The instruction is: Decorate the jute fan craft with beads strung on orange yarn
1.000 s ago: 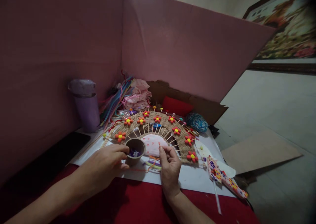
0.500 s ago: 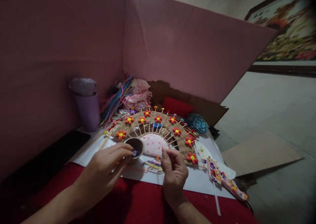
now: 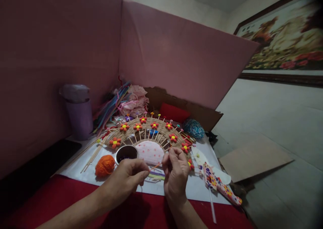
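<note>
A short length of orange yarn (image 3: 155,166) runs between my two hands. My left hand (image 3: 130,175) pinches one end, just in front of a round cup (image 3: 126,153) with a dark inside. Pinched fingers of my right hand (image 3: 177,170) hold the yarn's other end. Beside the cup lies an orange yarn ball (image 3: 104,165). Behind my hands is a half-round, twine-wrapped piece (image 3: 148,124) with red and orange flowers, thin sticks and small coloured tips. Its dotted white centre (image 3: 150,151) is partly behind my right hand, and a striped yarn piece (image 3: 157,175) lies below.
On the left stand a purple tumbler (image 3: 79,116) and loose wooden sticks (image 3: 94,155). Pipe cleaners (image 3: 114,102), pink cloth (image 3: 135,101) and a blue yarn ball (image 3: 193,128) lie behind. A flower-patterned glue gun (image 3: 219,185) rests at right. Pink panels (image 3: 171,54) enclose the back.
My left hand has left the cup and come toward my right hand, now holding yarn. The cup sits further left, and the orange yarn ball has come into sight. The view has shifted slightly.
</note>
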Demonstrator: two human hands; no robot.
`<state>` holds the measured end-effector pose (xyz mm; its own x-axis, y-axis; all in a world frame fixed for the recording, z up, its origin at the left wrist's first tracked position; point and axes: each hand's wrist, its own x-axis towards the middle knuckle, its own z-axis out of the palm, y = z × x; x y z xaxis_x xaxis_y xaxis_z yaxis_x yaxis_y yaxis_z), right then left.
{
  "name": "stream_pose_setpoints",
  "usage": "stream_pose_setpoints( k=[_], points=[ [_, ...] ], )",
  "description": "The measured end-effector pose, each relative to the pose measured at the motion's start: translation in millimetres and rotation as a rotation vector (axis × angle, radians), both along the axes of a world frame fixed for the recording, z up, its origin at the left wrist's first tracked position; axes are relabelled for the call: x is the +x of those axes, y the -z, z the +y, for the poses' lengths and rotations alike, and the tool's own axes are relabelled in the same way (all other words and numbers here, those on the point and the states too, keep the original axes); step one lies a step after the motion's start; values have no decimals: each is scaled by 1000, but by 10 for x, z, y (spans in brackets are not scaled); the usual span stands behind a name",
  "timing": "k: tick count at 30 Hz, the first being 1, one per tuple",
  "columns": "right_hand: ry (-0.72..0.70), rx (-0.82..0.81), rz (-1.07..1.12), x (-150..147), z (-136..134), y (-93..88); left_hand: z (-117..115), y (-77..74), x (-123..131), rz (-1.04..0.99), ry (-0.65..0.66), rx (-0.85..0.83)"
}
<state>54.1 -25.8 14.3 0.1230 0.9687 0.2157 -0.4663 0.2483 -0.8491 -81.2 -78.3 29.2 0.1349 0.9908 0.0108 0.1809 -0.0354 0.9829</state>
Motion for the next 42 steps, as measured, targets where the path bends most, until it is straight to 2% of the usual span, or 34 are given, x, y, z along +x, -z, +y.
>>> stream_pose_setpoints(
  k=[4,7,12,16,24,30,36,42],
  points=[
    [22,-17,13,25,35,-36,-36,-45,-47,-87,-6,-73],
    [22,1,10,19,31,-19,-43,-137,-74,-169,-29,-105],
    [-105,2,-39,-28,-1,42,13,-290,-149,-238,-111,20],
    [-134,27,-87,-56,-29,68,61,-351,-173,-335,-131,6],
    [-229,7,-170,-98,-49,91,105,-548,-110,-624,-51,53],
    [-281,-2,-233,-148,-84,137,169,-505,-89,-728,-67,-12],
    [-289,25,-270,-158,-126,157,219,-440,-92,-657,-198,24],
    [-281,56,-305,-155,-140,161,239,-410,-118,-641,-219,41]
  ],
)
